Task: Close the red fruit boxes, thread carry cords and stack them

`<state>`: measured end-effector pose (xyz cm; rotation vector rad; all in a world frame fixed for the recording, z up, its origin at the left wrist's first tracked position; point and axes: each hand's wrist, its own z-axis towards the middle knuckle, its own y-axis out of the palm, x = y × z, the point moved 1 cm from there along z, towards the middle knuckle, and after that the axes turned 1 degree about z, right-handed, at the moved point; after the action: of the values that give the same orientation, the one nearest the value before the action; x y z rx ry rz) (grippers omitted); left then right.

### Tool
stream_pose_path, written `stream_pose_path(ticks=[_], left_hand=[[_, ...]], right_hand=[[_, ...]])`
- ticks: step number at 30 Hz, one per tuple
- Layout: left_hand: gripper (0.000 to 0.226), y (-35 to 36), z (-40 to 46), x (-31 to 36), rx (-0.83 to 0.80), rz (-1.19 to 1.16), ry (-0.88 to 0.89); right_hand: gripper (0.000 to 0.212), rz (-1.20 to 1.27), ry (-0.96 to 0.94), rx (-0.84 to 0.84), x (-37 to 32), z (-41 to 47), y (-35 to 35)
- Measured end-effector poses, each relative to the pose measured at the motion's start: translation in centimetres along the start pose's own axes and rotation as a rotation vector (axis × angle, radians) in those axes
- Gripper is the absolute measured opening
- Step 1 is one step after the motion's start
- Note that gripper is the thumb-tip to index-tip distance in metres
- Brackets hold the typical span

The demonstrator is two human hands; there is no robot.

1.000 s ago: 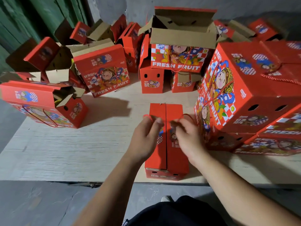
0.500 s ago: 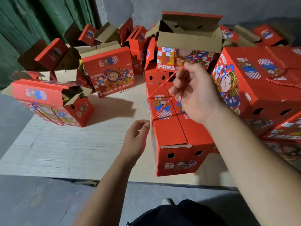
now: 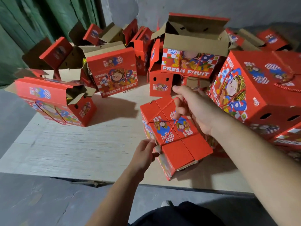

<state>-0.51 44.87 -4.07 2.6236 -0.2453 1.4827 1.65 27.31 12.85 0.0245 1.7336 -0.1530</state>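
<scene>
A closed red fruit box [image 3: 177, 149] stands near the front edge of the wooden board, turned at a slant with its top flaps shut. A red carry cord [image 3: 164, 111] runs across its top in two strands. My right hand [image 3: 193, 108] is above the box's far end and pinches the cord's loop. My left hand [image 3: 144, 154] is at the box's near left corner, its fingertips at the box edge, where the cord's lower end comes down.
A stack of closed red boxes [image 3: 260, 95] fills the right side. Open boxes with raised flaps stand behind [image 3: 193, 44] and to the left [image 3: 53, 101]. The pale wooden board [image 3: 81, 144] lies on a grey floor, and a green door is at the back left.
The box has tipped and turned from flat to slanted. My right hand pulled the cord up, then lowered to the box's far end. My left hand went to the near left corner.
</scene>
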Motion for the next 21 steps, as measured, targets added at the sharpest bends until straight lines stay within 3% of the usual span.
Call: stream_pose_path(ticks=[2,4,7,9,12,15,16,18,20,21], left_hand=[[0.031,-0.7,0.3,-0.4,0.033,-0.014,0.018],[0.027,-1.9,1.1,0.0,0.205,-0.059,0.116],[0.02,-3.7,2.9,1.5,0.383,-0.088,0.234],[0.033,-4.4,4.4,2.3,0.323,-0.048,0.255],[0.056,-3.8,6.4,2.7,0.077,0.081,0.17],[0.049,-2.6,7.1,3.1,-0.107,0.177,0.138],[0.051,-2.6,7.2,3.2,-0.069,0.264,0.161],[0.076,-2.9,7.2,2.9,0.048,0.581,0.165],[0.094,-3.4,6.8,2.1,0.083,0.795,0.106],[0.098,-3.5,6.4,1.5,0.057,0.781,0.079]], right_hand=[[0.045,0.065,-0.079,0.087,-0.4,0.5,-1.1],[0.047,0.075,-0.167,0.096,-1.2,1.2,-2.7],[0.048,-0.334,-0.141,-0.09,-0.4,2.0,-5.0],[0.04,-0.635,-0.036,-0.121,1.9,2.2,-5.4],[0.036,-0.671,-0.012,0.112,6.9,2.5,-4.8],[0.076,-0.679,0.142,0.385,11.9,0.9,-3.3],[0.085,-0.727,0.218,0.393,13.5,-0.1,-2.4],[0.093,-1.042,0.267,0.288,16.6,-2.2,-0.8],[0.095,-1.313,0.145,0.135,18.6,-3.3,0.5],[0.093,-1.347,0.067,0.057,18.7,-3.2,0.6]])
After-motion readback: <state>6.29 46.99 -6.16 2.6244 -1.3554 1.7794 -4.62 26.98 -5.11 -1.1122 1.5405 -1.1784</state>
